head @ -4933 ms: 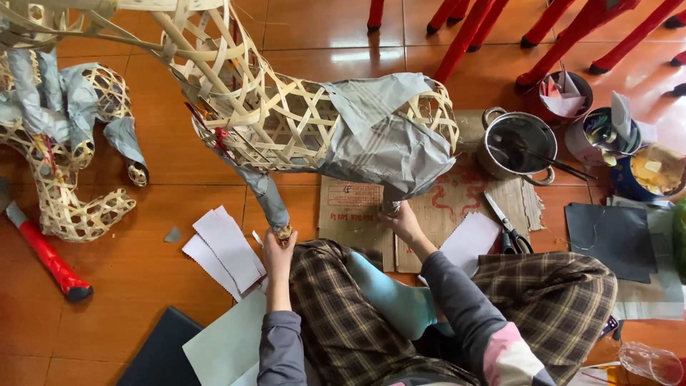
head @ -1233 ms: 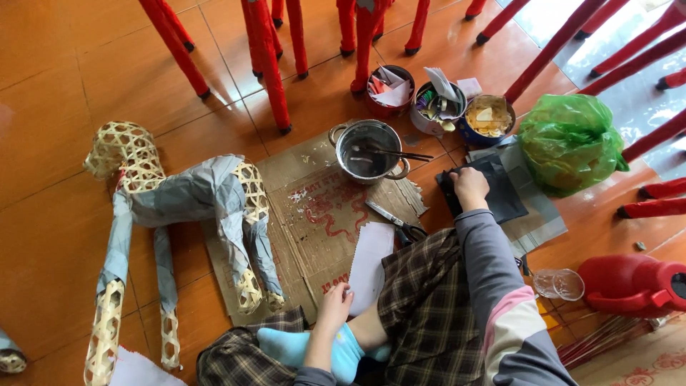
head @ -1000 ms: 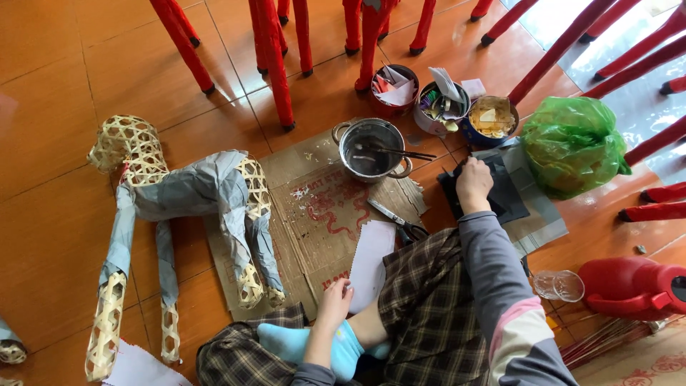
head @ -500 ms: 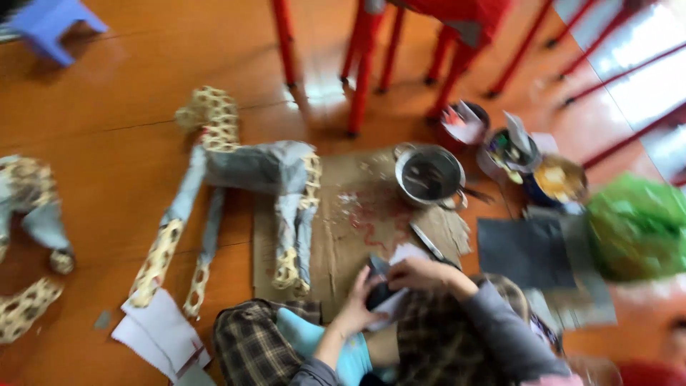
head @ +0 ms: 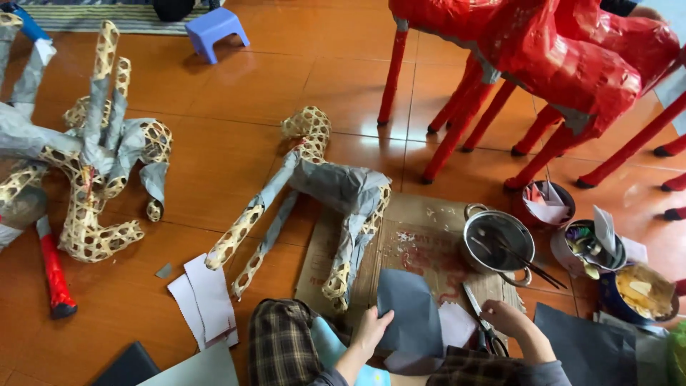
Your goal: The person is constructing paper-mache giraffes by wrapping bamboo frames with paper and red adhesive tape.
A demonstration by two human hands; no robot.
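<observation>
A grey paper sheet (head: 413, 314) is held over flattened cardboard (head: 421, 236) on a glossy orange tiled floor (head: 236, 93).

The sheet's left edge is pinched by the left hand (head: 373, 329), fingers closed on it. The right hand (head: 509, 320) is set just right of the sheet, curled beside scissors (head: 480, 322); whether anything is gripped cannot be told. A woven bamboo animal frame (head: 314, 186), partly papered grey, is laid beyond the sheet, with a steel pot (head: 496, 239) to the right and red-papered figures (head: 543, 50) behind.
</observation>
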